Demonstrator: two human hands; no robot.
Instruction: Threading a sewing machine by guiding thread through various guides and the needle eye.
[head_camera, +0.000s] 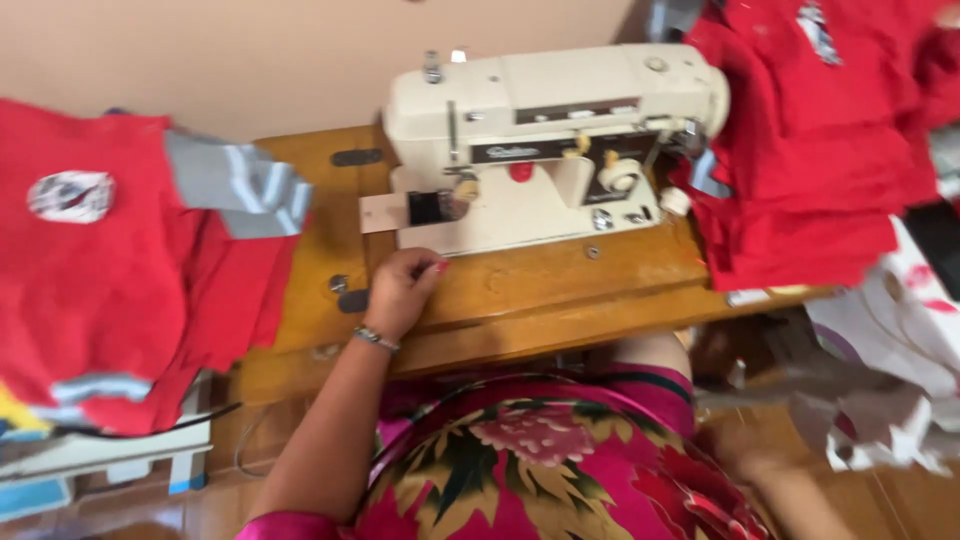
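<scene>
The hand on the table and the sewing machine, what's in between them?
Only bare wood of the table. In the head view, the left hand rests just in front of the cream sewing machine; nothing lies between.

One cream sewing machine (545, 140) stands on one wooden sewing table (520, 290), two heaps of red garments (110, 260) (815, 140) flank it, one bracelet (375, 340) circles a wrist, and two hands, left hand (400, 285) and blurred right hand (745, 450), show.

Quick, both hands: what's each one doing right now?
Left hand: fingers curled, resting empty on the wooden sewing table.
Right hand: low, blurred; grip cannot be told.
</scene>
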